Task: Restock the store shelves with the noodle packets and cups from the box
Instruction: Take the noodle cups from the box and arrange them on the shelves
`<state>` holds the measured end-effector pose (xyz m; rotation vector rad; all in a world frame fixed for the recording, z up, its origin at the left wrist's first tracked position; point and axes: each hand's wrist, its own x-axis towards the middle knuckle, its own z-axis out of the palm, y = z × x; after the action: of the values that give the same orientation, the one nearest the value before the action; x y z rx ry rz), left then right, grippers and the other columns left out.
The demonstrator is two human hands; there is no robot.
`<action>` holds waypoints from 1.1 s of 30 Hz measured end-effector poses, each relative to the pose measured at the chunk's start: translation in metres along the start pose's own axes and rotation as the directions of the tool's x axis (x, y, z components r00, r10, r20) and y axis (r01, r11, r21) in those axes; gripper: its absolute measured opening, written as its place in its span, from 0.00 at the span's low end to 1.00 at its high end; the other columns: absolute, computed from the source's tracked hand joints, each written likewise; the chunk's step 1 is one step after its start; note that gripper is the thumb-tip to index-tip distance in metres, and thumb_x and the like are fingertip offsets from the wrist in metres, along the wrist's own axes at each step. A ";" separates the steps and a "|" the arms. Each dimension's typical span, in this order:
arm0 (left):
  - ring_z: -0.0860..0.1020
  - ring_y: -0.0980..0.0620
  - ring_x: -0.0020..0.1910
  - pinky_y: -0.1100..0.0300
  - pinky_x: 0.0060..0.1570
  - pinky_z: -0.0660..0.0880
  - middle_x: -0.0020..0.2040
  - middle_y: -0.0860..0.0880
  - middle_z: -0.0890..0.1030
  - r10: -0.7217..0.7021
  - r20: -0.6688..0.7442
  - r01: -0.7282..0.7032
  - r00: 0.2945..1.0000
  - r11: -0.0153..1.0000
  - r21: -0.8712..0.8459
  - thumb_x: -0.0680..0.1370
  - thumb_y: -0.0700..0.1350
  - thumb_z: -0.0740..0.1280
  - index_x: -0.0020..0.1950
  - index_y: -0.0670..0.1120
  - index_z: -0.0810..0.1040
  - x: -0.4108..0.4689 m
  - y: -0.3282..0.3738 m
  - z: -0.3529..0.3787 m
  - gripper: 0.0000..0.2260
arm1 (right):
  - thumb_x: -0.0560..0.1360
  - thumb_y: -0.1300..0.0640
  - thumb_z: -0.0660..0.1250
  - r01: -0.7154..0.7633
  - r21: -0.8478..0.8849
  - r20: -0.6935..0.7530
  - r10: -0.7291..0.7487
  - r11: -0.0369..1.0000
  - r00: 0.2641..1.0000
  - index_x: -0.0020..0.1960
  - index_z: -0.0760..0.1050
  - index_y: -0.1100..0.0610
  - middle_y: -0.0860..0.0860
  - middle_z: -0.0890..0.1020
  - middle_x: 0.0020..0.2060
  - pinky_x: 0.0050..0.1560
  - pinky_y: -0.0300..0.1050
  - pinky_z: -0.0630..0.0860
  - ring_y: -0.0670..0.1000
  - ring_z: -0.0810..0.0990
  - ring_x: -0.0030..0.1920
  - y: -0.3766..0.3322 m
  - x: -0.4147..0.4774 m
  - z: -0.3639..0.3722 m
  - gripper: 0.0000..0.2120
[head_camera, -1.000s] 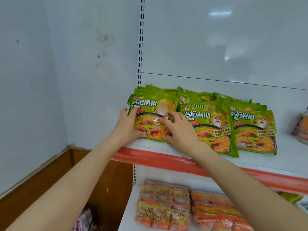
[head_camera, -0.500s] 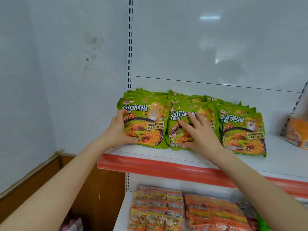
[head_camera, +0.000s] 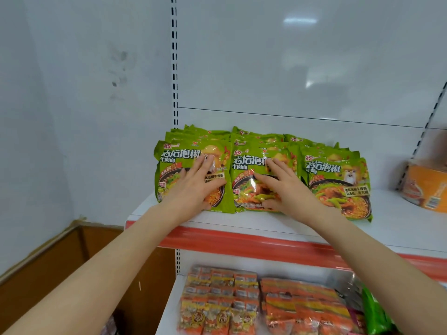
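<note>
Head view: three rows of green noodle packets (head_camera: 338,180) stand at frame centre on the white shelf (head_camera: 399,226), with an orange cup (head_camera: 425,189) at the right edge. Left hand (head_camera: 196,187) and right hand (head_camera: 287,189) lie flat, fingers straight, pressing the front packets and gripping nothing. Stocking looks well advanced; the box is out of sight. Labels read 统一 老坛泡椒牛肉面.

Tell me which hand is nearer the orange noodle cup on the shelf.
Right. The right hand lies on the middle green packet, with the rightmost packet between it and the orange cup; the left hand rests on the leftmost packet, farther away.
</note>
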<state>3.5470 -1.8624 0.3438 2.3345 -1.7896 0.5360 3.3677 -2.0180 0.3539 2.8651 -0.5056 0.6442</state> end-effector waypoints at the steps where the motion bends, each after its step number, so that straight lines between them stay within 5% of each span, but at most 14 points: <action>1: 0.35 0.44 0.75 0.38 0.71 0.49 0.76 0.44 0.37 -0.002 -0.005 0.002 1.000 1.000 -0.005 0.74 0.46 0.69 0.73 0.55 0.60 0.002 0.001 0.001 0.30 | 0.72 0.52 0.69 0.009 -0.029 -0.003 -0.009 1.000 1.000 0.74 0.59 0.50 0.57 0.51 0.76 0.74 0.52 0.52 0.56 0.47 0.76 0.001 0.000 0.000 0.33; 9: 0.37 0.42 0.75 0.35 0.69 0.50 0.76 0.42 0.38 -0.036 -0.075 0.040 0.997 0.998 0.056 0.74 0.54 0.67 0.70 0.53 0.65 0.000 0.021 -0.005 0.26 | 0.72 0.56 0.69 0.042 0.015 -0.042 -0.041 0.999 0.998 0.73 0.61 0.54 0.59 0.53 0.75 0.74 0.53 0.53 0.58 0.50 0.76 0.002 0.001 0.000 0.31; 13: 0.38 0.42 0.75 0.33 0.70 0.44 0.77 0.42 0.40 0.118 -0.100 -0.108 0.988 0.989 0.102 0.75 0.59 0.63 0.74 0.57 0.58 0.015 0.058 -0.002 0.29 | 0.70 0.56 0.72 -0.010 0.020 -0.149 0.013 1.000 0.989 0.71 0.65 0.55 0.60 0.58 0.74 0.72 0.59 0.58 0.60 0.54 0.75 0.027 -0.025 -0.018 0.32; 16: 0.36 0.45 0.75 0.35 0.69 0.43 0.77 0.44 0.39 0.116 0.011 -0.116 0.993 0.984 0.138 0.78 0.56 0.60 0.75 0.58 0.54 0.029 0.075 0.003 0.27 | 0.70 0.49 0.70 -0.222 -0.133 0.012 0.225 0.966 0.974 0.74 0.56 0.47 0.55 0.49 0.76 0.73 0.60 0.52 0.58 0.46 0.76 0.069 -0.055 -0.033 0.37; 19: 0.37 0.46 0.75 0.35 0.69 0.45 0.77 0.45 0.41 0.079 0.044 -0.084 0.996 0.990 0.115 0.79 0.51 0.61 0.73 0.57 0.58 0.034 0.081 0.002 0.24 | 0.69 0.47 0.71 -0.251 -0.164 0.130 0.274 0.954 0.953 0.75 0.53 0.47 0.55 0.50 0.76 0.73 0.60 0.53 0.59 0.46 0.76 0.101 -0.066 -0.028 0.40; 21: 0.38 0.46 0.75 0.34 0.69 0.46 0.77 0.45 0.43 0.056 0.033 -0.059 0.998 0.993 0.099 0.78 0.50 0.62 0.72 0.57 0.60 0.035 0.083 0.002 0.23 | 0.66 0.50 0.75 -0.220 -0.166 0.113 0.241 0.961 0.964 0.73 0.60 0.51 0.58 0.56 0.75 0.70 0.64 0.58 0.63 0.52 0.75 0.105 -0.063 -0.020 0.40; 25: 0.40 0.43 0.76 0.34 0.69 0.45 0.77 0.43 0.43 0.061 -0.066 -0.053 0.996 0.991 0.126 0.75 0.58 0.63 0.69 0.54 0.66 0.042 0.105 0.002 0.23 | 0.48 0.57 0.83 -0.177 -0.205 -0.051 0.170 0.963 0.984 0.59 0.77 0.59 0.66 0.77 0.60 0.50 0.74 0.71 0.74 0.73 0.59 0.113 -0.052 0.002 0.40; 30: 0.36 0.43 0.75 0.32 0.68 0.45 0.76 0.42 0.38 0.167 -0.037 -0.159 0.985 0.973 0.164 0.77 0.57 0.62 0.74 0.56 0.56 0.077 0.150 0.010 0.28 | 0.65 0.59 0.76 -0.129 0.098 -0.052 0.134 0.987 0.990 0.68 0.69 0.58 0.62 0.62 0.72 0.71 0.57 0.56 0.65 0.57 0.73 0.126 -0.052 -0.004 0.33; 33: 0.35 0.40 0.74 0.29 0.65 0.45 0.76 0.41 0.37 0.147 0.023 -0.148 0.989 0.961 0.232 0.79 0.55 0.59 0.75 0.58 0.46 0.092 0.159 0.020 0.30 | 0.67 0.57 0.75 -0.260 0.436 -0.202 0.375 0.861 0.905 0.70 0.66 0.57 0.59 0.61 0.73 0.71 0.46 0.55 0.56 0.57 0.74 0.148 -0.053 -0.022 0.34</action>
<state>3.4191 -1.9962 0.3444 2.3592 -2.0141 0.8030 3.2613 -2.1355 0.3620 2.9943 -0.9114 1.3354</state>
